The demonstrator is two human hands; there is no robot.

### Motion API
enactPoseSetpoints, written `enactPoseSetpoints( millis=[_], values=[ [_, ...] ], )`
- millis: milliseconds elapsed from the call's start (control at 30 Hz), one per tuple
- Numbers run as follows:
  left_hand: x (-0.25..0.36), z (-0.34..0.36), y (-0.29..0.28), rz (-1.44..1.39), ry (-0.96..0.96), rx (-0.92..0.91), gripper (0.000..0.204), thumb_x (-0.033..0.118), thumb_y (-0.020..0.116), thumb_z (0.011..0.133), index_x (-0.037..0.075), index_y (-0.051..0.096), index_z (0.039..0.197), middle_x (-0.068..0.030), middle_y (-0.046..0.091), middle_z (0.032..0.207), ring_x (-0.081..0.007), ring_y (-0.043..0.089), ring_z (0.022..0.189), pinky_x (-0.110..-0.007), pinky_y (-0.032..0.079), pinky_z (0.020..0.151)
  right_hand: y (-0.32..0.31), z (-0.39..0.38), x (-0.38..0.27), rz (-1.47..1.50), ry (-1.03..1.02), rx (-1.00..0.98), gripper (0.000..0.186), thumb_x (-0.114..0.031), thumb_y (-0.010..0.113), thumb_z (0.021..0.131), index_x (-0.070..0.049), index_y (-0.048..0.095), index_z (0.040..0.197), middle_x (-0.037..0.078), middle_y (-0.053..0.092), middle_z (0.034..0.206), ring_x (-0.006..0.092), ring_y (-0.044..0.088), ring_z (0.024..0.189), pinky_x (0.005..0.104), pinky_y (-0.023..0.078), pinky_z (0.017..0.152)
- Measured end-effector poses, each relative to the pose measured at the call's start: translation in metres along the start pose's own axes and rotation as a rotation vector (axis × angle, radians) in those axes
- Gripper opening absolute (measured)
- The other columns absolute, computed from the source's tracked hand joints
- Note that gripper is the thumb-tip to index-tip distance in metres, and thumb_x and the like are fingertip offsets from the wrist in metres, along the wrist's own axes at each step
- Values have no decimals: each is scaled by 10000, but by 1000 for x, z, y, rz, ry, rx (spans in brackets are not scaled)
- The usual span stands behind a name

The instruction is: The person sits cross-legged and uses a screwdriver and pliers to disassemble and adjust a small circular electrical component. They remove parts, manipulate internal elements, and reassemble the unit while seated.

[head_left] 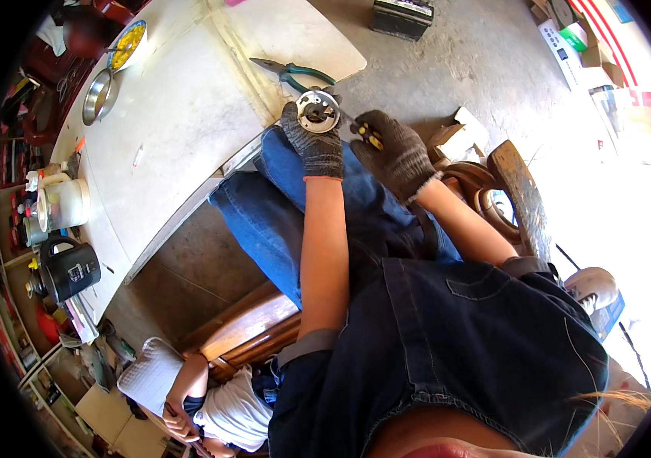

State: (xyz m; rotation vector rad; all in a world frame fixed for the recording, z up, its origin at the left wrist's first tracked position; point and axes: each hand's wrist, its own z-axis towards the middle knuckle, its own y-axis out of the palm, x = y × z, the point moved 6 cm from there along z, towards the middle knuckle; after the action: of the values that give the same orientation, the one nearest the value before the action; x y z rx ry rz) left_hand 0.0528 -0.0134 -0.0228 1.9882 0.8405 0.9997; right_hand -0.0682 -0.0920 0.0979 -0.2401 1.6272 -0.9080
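My gloved left hand [309, 149] grips a round silver metal part [318, 111] with a dark centre and small fittings, held over my knees at the table's edge. Just right of it, my gloved right hand [393, 156] is closed on a black-and-yellow screwdriver handle [371, 136], its shaft pointing at the metal part; I cannot tell whether its tip touches. Pliers [299, 82] with dark green handles lie on the white table [180, 99] just beyond my left hand.
On the table's left stand a bowl of yellow food [128, 44], a steel bowl [98, 96], a bucket [64, 202] and a black kettle [70, 271]. A battery [402, 19] sits on the floor. A wooden armrest [520, 198] is at my right; another person [226, 408] is at lower left.
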Motion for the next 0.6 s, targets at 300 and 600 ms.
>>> enactPoseSetpoints(
  millis=[300,600],
  values=[
    [-2,-1,9,-10,-13,-194,476,394,432,808,1,587,1029,-141,621,965,-278,601,872,-376,506,794,42,53,32,123,129,57,559,-409,779,612,-40,560,970,176,629,892,315,619,836,390,489,744],
    [2,-5,22,80,63,-328,382,270,411,830,-50,579,957,-160,618,862,-260,603,756,-342,520,696,62,41,42,500,140,185,489,-316,780,679,-22,516,966,153,609,840,231,592,765,342,485,705]
  ],
)
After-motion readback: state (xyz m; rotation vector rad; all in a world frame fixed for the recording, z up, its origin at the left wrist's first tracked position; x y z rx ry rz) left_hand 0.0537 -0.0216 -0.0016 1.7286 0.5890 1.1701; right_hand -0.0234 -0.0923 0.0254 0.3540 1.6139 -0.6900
